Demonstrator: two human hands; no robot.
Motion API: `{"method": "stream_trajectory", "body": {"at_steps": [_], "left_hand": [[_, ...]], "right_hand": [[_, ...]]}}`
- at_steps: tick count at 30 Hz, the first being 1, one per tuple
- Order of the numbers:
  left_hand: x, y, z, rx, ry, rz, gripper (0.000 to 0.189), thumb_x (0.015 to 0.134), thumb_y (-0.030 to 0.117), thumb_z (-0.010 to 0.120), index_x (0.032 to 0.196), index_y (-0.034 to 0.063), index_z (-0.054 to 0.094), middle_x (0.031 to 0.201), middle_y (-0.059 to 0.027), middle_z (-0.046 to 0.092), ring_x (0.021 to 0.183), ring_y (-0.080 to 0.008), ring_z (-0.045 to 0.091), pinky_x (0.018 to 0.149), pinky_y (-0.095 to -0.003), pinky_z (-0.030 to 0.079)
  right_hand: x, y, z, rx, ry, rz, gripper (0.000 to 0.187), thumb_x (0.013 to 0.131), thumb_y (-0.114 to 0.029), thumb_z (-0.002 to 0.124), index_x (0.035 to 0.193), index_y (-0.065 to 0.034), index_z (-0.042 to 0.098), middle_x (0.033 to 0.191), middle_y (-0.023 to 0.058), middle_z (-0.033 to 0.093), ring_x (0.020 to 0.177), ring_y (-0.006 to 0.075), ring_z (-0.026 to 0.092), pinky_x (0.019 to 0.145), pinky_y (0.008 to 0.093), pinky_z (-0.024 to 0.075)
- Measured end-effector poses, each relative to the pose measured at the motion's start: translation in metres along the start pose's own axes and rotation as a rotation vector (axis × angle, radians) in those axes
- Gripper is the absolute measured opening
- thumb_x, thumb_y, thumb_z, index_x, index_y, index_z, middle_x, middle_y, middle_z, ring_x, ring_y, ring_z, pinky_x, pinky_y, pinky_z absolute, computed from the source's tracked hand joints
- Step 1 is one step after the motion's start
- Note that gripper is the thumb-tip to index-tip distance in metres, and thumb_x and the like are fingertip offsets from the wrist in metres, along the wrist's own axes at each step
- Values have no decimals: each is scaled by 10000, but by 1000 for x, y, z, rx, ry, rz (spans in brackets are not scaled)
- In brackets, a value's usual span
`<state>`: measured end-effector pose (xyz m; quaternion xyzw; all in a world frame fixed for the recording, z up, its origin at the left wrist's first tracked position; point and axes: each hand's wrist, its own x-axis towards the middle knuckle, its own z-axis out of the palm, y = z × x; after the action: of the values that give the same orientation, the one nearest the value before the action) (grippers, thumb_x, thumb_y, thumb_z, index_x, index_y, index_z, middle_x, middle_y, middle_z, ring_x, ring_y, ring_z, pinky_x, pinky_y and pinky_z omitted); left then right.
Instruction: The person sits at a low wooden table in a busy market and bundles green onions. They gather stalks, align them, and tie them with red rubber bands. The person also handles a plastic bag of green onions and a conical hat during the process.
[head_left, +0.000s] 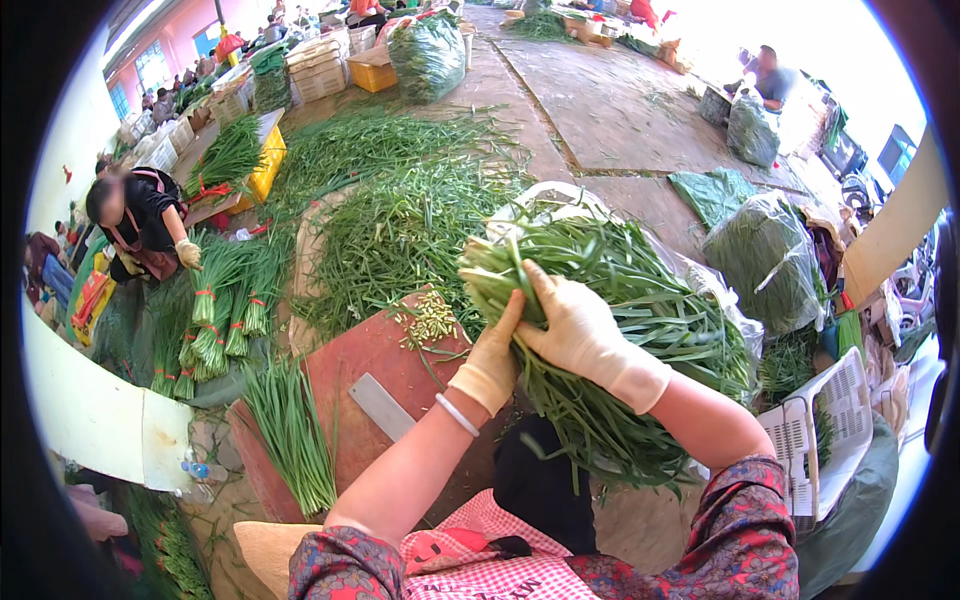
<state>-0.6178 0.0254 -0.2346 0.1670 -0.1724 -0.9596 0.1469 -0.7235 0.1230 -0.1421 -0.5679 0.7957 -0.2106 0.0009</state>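
My left hand (493, 358) and my right hand (574, 330), both in pale gloves, grip a thick bunch of long green leafy stalks (491, 281), like garlic chives, near its pale cut ends. The leaves hang down to the right, over a large heap of the same greens (645, 277) in a clear plastic bag. Left of my hands, a broad metal blade (381, 405) lies on a reddish board (341, 352), its near end hidden by my left forearm. Short cut stem pieces (431, 319) are scattered at the board's far corner. A loose sheaf of greens (289, 435) lies across its left side.
A pile of loose leaves (412, 232) covers the floor beyond the board. At left a person in dark clothes (142, 217) reaches toward bundles tied with red bands (214, 337). A white plastic crate (817, 435) and a filled clear bag (765, 262) stand at right.
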Motion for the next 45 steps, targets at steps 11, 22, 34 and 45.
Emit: {"method": "stream_trajectory", "body": {"at_steps": [11, 22, 34, 45], "left_hand": [[3, -16, -41, -40, 57, 92, 422, 976, 328, 702, 1317, 83, 655, 1303, -123, 691, 1186, -319, 640, 1062, -507, 506], [-20, -9, -47, -71, -280, 15, 762, 992, 657, 523, 1549, 142, 446, 1581, -110, 470, 1433, -331, 449, 1210, -537, 337], [-70, -6, -68, -172, -194, 16, 653, 1039, 598, 473, 1492, 131, 519, 1494, -120, 559, 1335, -299, 560, 1145, -486, 447], [-139, -7, -100, -315, -156, 67, 819, 983, 753, 414, 1465, 103, 541, 1399, -143, 625, 1189, -337, 651, 1034, -534, 547]], "right_hand": [[14, 11, -76, 81, -45, 36, 571, 958, -462, 651, 1416, -123, 608, 1260, 171, 702, 1078, 329, 711, 933, 437, 571], [25, 34, -13, 250, -419, 162, 858, 1000, -686, 474, 1476, 27, 476, 1342, 302, 627, 1272, 430, 597, 1067, 471, 483], [-44, -59, 21, -3, -194, -122, 648, 978, -504, 604, 1216, 98, 583, 944, 248, 705, 833, 413, 713, 743, 481, 584], [-30, -49, -12, 172, -94, -107, 615, 989, -564, 596, 1379, -89, 617, 989, 151, 762, 917, 340, 732, 813, 426, 583]]}}
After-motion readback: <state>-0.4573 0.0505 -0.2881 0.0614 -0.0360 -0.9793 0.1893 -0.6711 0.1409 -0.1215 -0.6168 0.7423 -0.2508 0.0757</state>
